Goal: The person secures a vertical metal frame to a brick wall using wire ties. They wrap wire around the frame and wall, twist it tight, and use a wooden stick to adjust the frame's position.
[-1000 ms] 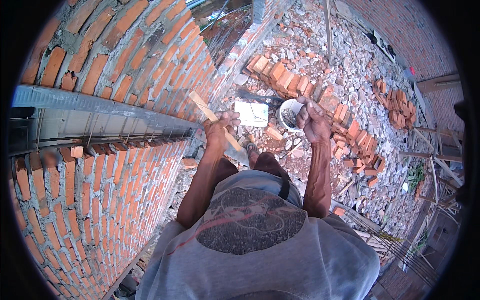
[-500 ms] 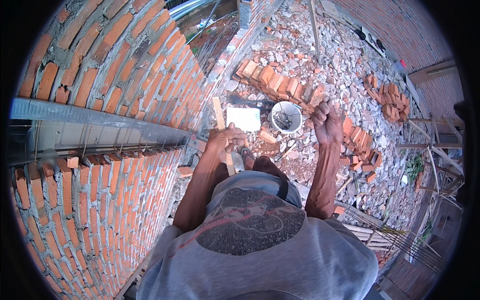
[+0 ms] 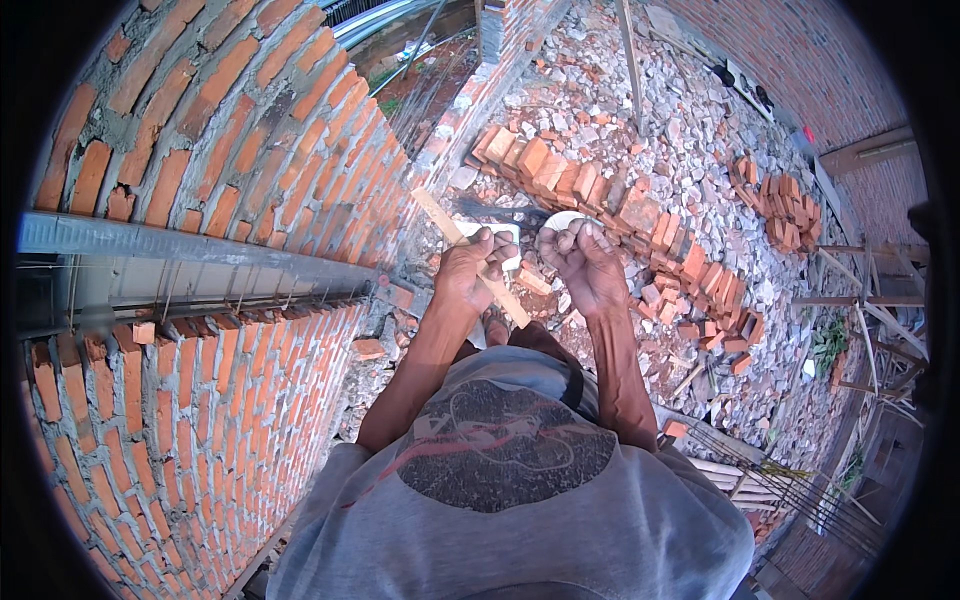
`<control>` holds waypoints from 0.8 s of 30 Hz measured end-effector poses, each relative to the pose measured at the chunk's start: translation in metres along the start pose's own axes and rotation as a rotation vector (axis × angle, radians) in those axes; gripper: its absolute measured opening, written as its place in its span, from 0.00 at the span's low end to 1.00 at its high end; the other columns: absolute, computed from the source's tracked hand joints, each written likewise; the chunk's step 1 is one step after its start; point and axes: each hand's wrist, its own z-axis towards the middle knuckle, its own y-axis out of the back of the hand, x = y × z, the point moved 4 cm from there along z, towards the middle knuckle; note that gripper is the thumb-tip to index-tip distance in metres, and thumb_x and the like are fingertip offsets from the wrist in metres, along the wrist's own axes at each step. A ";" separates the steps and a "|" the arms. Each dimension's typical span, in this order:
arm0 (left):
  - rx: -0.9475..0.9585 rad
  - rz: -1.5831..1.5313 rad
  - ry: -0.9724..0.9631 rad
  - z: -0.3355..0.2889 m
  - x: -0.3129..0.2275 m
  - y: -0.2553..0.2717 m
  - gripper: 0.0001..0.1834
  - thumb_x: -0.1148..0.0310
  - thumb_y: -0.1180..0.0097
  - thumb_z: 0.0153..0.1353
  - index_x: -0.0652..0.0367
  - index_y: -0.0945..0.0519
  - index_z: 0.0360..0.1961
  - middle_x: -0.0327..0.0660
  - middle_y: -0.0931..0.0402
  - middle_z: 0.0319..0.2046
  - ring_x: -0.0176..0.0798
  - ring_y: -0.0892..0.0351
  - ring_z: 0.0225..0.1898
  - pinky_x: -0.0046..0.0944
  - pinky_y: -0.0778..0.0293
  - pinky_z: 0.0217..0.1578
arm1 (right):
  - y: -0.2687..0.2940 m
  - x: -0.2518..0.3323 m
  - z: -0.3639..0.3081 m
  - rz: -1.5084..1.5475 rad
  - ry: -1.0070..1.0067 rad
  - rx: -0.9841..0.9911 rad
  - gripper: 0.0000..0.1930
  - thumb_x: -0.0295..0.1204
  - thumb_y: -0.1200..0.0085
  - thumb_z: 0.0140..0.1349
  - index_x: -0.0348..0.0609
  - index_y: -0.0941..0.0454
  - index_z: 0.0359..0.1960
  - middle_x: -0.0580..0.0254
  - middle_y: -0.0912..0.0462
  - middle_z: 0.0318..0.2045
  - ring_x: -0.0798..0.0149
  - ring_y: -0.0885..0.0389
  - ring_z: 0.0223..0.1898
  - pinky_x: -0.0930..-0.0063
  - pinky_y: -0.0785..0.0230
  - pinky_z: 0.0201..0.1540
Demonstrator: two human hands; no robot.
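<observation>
My left hand [image 3: 468, 272] is closed around a thin wooden strip [image 3: 437, 213], which slants from the upper left down toward my lap. Close by on the right, my right hand [image 3: 590, 268] is raised with its fingers curled and pinched. Whatever it holds, if anything, is too small to make out. The two hands are a short gap apart, in front of my body. Behind the right hand stands a white bucket [image 3: 561, 216], mostly covered. A white, squarish object [image 3: 511, 262] on the ground is partly hidden by my left hand.
A brick wall [image 3: 215, 370] rises close on my left, with a grey beam [image 3: 190, 235] jutting across it. A row of loose bricks [image 3: 572, 182] curves over the broken rubble [image 3: 690, 170]. Another brick pile [image 3: 790, 212] and wooden poles [image 3: 870, 300] are at the right.
My right hand has swung left toward my left hand and now covers much of the bucket. The left hand has shifted slightly right, and the wooden strip has tilted from near upright to a slant.
</observation>
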 end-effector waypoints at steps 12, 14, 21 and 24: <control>0.145 -0.167 0.073 -0.006 0.015 0.007 0.10 0.70 0.46 0.66 0.61 0.25 0.46 0.37 0.27 0.27 0.35 0.30 0.25 0.31 0.37 0.20 | 0.044 0.012 0.022 0.538 -0.013 -0.015 0.10 0.31 0.55 0.72 0.37 0.27 0.40 0.69 0.28 0.23 0.68 0.26 0.28 0.69 0.30 0.35; 0.158 -0.217 0.034 -0.007 0.016 0.006 0.09 0.69 0.45 0.66 0.61 0.24 0.44 0.37 0.26 0.27 0.35 0.29 0.25 0.31 0.37 0.20 | 0.037 0.018 0.019 0.469 -0.011 0.089 0.13 0.33 0.57 0.73 0.34 0.27 0.44 0.71 0.30 0.20 0.71 0.29 0.26 0.72 0.37 0.32; 0.248 -0.263 -0.063 -0.007 0.001 0.014 0.09 0.68 0.42 0.64 0.59 0.25 0.42 0.37 0.26 0.27 0.35 0.28 0.26 0.32 0.34 0.19 | 0.015 0.035 -0.003 0.110 -0.225 0.225 0.18 0.34 0.52 0.71 0.28 0.28 0.52 0.74 0.33 0.15 0.78 0.31 0.23 0.76 0.35 0.32; 0.246 -0.211 -0.087 -0.010 -0.007 0.024 0.09 0.68 0.42 0.64 0.58 0.25 0.43 0.37 0.27 0.27 0.35 0.29 0.24 0.31 0.34 0.18 | 0.013 0.038 -0.007 0.179 -0.074 0.234 0.14 0.33 0.49 0.70 0.31 0.26 0.47 0.71 0.29 0.21 0.74 0.30 0.23 0.68 0.30 0.41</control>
